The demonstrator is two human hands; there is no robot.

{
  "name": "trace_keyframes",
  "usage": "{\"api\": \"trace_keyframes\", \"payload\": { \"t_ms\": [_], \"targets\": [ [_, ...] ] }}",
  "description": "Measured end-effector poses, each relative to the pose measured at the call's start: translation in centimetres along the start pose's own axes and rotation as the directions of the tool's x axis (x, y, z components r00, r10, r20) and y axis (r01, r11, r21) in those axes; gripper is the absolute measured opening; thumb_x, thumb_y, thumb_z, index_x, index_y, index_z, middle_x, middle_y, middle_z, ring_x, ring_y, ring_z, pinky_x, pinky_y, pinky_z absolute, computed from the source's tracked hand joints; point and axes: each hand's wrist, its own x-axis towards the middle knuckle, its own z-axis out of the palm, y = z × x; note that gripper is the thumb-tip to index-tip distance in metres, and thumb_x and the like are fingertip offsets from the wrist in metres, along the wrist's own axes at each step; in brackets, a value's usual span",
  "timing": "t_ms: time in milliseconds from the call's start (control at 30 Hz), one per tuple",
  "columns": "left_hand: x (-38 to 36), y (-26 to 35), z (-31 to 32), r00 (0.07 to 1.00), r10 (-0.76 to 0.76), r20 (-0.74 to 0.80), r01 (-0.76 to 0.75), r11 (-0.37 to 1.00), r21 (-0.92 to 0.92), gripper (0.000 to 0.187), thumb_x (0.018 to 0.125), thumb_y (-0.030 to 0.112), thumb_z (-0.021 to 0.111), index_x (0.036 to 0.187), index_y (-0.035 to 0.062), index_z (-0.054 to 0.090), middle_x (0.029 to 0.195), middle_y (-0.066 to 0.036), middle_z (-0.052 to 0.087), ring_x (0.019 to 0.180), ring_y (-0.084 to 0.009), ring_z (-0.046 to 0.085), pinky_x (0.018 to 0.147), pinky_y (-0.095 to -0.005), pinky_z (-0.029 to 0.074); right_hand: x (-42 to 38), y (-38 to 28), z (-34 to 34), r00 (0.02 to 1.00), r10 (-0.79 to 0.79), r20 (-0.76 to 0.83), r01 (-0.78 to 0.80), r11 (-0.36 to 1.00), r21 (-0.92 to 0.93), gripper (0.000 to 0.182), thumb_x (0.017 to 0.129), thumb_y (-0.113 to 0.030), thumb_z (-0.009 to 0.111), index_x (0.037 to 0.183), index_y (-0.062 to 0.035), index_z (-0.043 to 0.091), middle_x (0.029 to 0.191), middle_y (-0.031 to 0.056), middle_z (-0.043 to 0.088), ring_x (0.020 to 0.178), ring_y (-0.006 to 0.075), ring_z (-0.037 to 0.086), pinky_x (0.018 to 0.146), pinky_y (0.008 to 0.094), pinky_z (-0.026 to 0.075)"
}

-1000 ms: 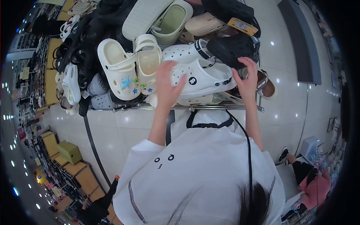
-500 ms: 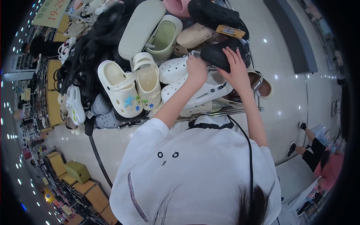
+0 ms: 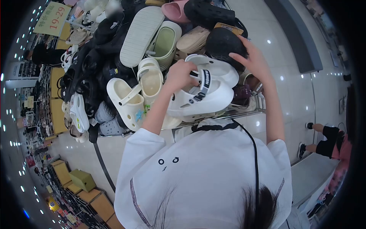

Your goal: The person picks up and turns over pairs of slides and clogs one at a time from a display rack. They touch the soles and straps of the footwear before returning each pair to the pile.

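A pair of white clogs (image 3: 217, 101) with a black-and-white lettered heel strap lies tilted at the near edge of the shoe pile. My left hand (image 3: 183, 75) is closed on the pair near the strap; its fingertips are partly hidden. To the right, my right hand (image 3: 253, 59) grips the side of a black clog (image 3: 225, 44), thumb and fingers apart along its edge. Cream clogs (image 3: 124, 97) with star charms sit left of my left hand, partly behind my forearm. Beyond the white pair are a green-lined clog (image 3: 166, 44) and a beige clog (image 3: 192, 40).
Black shoes (image 3: 93, 57) heap up on the left, and a price sign (image 3: 53, 19) stands behind them. A metal rack rail (image 3: 244, 114) runs along the near edge. Right of the rack are a grey bench (image 3: 293, 36) and a person (image 3: 331, 141).
The white clogs have turned and tipped, bringing the lettered strap into view. My left hand has moved left and down. The black clog has tilted, and my right hand has shifted right.
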Motion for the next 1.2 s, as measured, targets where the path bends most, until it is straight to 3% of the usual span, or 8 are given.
{"api": "trace_keyframes", "payload": {
  "t_ms": [133, 300, 400, 600, 767, 933, 1167, 1200],
  "targets": [
    [-0.6, -1.1, -1.4, 0.997, 0.015, -0.077, -0.027, 0.987, -0.157, 0.032, 0.052, 0.016, 0.073, 0.081, 0.0075, 0.064, 0.077, -0.008, 0.059, 0.080, -0.0273, 0.053, 0.070, -0.0347, 0.043, 0.3, 0.7, -0.3, 0.998, 0.059, 0.006, -0.059, 0.984, 0.170, 0.058, 0.073, -0.033, 0.066, 0.118, -0.0012, 0.047, 0.095, 0.0170, 0.060, 0.082, 0.0255, 0.057, 0.075, 0.0298, 0.044],
    [-2.6, -3.1, -3.4, 0.979, 0.135, -0.154, -0.192, 0.865, -0.464, 0.025, 0.057, 0.010, 0.072, 0.077, 0.0025, 0.059, 0.074, -0.007, 0.059, 0.070, -0.0202, 0.055, 0.064, -0.0285, 0.043, -1.1, 1.5, 0.1, 0.999, 0.030, -0.028, -0.027, 0.994, 0.106, 0.061, 0.072, -0.035, 0.067, 0.118, -0.0008, 0.047, 0.097, 0.0180, 0.059, 0.084, 0.0280, 0.058, 0.075, 0.0318, 0.045],
    [-5.3, -3.5, -4.6, 0.984, -0.160, -0.085, 0.033, 0.618, -0.786, 0.024, 0.062, 0.007, 0.069, 0.083, 0.0039, 0.058, 0.075, -0.005, 0.058, 0.070, -0.0139, 0.055, 0.062, -0.0244, 0.043, -2.3, 1.6, 0.8, 0.997, -0.015, -0.074, 0.015, 1.000, -0.008, 0.063, 0.071, -0.037, 0.067, 0.118, -0.0005, 0.047, 0.100, 0.0184, 0.059, 0.087, 0.0305, 0.058, 0.077, 0.0336, 0.045],
    [-11.3, -4.1, -7.0, 0.858, -0.359, -0.367, -0.229, 0.374, -0.899, 0.024, 0.061, 0.007, 0.069, 0.083, 0.0045, 0.059, 0.075, -0.005, 0.058, 0.072, -0.0153, 0.055, 0.064, -0.0253, 0.043, -3.8, 0.1, 2.1, 0.969, -0.208, -0.131, 0.191, 0.973, -0.128, 0.060, 0.065, -0.032, 0.071, 0.114, -0.0035, 0.049, 0.099, 0.0149, 0.058, 0.091, 0.0299, 0.056, 0.079, 0.0351, 0.045],
    [-13.5, -3.9, -8.3, 0.720, -0.383, -0.579, -0.392, 0.464, -0.794, 0.023, 0.061, 0.007, 0.068, 0.082, 0.0050, 0.060, 0.075, -0.005, 0.058, 0.075, -0.0165, 0.054, 0.066, -0.0261, 0.042, -4.0, -1.4, 4.9, 0.953, -0.292, -0.081, 0.272, 0.942, -0.197, 0.063, 0.062, -0.028, 0.072, 0.113, -0.0020, 0.046, 0.106, 0.0133, 0.054, 0.097, 0.0293, 0.051, 0.085, 0.0372, 0.039],
    [-13.5, -3.1, -9.0, 0.620, -0.331, -0.711, -0.426, 0.619, -0.660, 0.023, 0.060, 0.006, 0.067, 0.082, 0.0055, 0.061, 0.075, -0.005, 0.058, 0.077, -0.0177, 0.053, 0.068, -0.0268, 0.041, -5.2, -1.6, 8.2, 0.948, -0.318, 0.025, 0.317, 0.931, -0.180, 0.071, 0.059, -0.023, 0.072, 0.118, -0.0017, 0.038, 0.126, 0.0121, 0.038, 0.119, 0.0331, 0.033, 0.096, 0.0490, 0.028],
    [-12.6, -1.4, -9.7, 0.616, -0.129, -0.777, -0.307, 0.869, -0.388, 0.023, 0.059, 0.006, 0.066, 0.082, 0.0062, 0.062, 0.075, -0.005, 0.058, 0.080, -0.0193, 0.052, 0.070, -0.0279, 0.040, -6.9, -2.1, 11.9, 0.908, -0.266, 0.323, 0.365, 0.880, -0.304, 0.082, 0.058, -0.020, 0.073, 0.128, -0.0099, 0.032, 0.137, 0.0084, 0.027, 0.129, 0.0331, 0.019, 0.098, 0.0588, 0.021],
    [-12.5, -1.0, -9.9, 0.635, -0.085, -0.768, -0.267, 0.908, -0.321, 0.023, 0.059, 0.006, 0.066, 0.082, 0.0063, 0.062, 0.075, -0.005, 0.058, 0.081, -0.0195, 0.052, 0.071, -0.0280, 0.040, -7.0, -2.1, 12.5, 0.909, -0.247, 0.336, 0.354, 0.883, -0.309, 0.083, 0.059, -0.018, 0.073, 0.130, -0.0173, 0.032, 0.138, 0.0057, 0.026, 0.128, 0.0327, 0.021, 0.095, 0.0621, 0.022]
  ]
}}
